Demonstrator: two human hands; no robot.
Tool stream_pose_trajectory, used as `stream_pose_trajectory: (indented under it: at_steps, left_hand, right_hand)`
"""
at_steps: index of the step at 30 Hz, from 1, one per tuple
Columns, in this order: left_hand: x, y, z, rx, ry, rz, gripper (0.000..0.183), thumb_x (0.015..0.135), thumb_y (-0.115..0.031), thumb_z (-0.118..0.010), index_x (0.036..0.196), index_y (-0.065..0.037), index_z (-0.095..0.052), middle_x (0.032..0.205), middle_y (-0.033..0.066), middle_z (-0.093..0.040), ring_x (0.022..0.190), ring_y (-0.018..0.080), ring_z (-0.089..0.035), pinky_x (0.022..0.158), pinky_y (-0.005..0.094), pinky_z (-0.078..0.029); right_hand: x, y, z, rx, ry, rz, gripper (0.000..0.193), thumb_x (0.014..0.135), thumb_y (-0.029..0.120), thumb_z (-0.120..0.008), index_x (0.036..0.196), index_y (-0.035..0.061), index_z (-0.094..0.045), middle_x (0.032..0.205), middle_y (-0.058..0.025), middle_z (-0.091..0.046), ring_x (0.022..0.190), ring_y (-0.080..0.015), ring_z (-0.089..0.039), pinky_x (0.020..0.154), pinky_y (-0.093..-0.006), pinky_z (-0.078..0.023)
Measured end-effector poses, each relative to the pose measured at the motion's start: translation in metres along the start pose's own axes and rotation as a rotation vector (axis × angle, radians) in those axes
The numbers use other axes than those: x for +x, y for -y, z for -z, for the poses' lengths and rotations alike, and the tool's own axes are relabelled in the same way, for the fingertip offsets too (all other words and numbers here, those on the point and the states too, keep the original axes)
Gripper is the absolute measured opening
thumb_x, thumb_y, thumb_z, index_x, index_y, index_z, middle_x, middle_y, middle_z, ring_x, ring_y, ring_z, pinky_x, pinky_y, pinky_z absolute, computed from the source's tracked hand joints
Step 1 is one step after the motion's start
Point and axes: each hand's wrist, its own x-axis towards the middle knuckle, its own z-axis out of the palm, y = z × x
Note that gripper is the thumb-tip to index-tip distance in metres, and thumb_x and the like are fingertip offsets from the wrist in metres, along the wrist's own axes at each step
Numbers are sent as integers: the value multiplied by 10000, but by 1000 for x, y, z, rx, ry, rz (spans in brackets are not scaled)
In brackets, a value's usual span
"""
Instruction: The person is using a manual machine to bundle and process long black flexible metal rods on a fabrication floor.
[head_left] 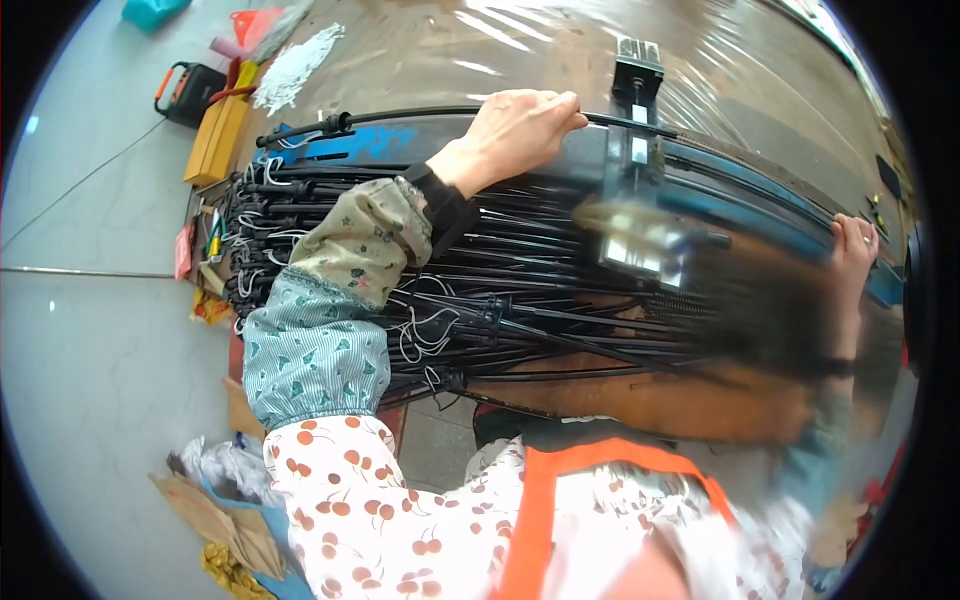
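My left hand (520,130) is closed on a long thin black rod (400,113) that lies across the far side of the bench. The rod's left end carries a dark collar. At the far right, my right hand (855,240) has its fingers bent at the right end of black rods; blur hides exactly what it grips. Between my hands stands a black metal fixture (638,70) with bright plates. Nearer to me lies a thick pile of similar black rods (500,260), with white cord loops (425,335) at their left ends. A blurred yellowish part hangs over the fixture's near side.
The brown bench top (600,395) shows beside the pile. White strips (298,68) lie in a heap at the back left. Off the bench's left side are a yellow box (215,140) and a black case (188,92). Cardboard (220,525) and plastic bags lie at the lower left.
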Motion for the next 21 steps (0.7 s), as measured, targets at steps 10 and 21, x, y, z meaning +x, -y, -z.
stream_pose_trajectory:
  at_steps: [10, 21]
  left_hand:
    - [13, -1, 0, -25, 100, 91, 269, 987, -297, -535, 930, -56, -640, 860, 202, -691, 848, 409, -664, 737, 499, -524]
    - [3, -18, -11, -123, 94, 15, 229, 986, -237, -539, 870, -43, -574, 780, 201, -647, 784, 409, -647, 648, 503, -503]
  right_hand:
    - [-1, 6, -15, 63, -93, -121, 110, 942, 120, -632, 995, 27, -657, 904, -125, -630, 916, -309, -589, 863, -397, -447]
    - [-19, -10, 5, 45, -84, 12, 118, 891, 24, -648, 997, 27, -699, 959, -138, -694, 984, -312, -638, 893, -416, -486]
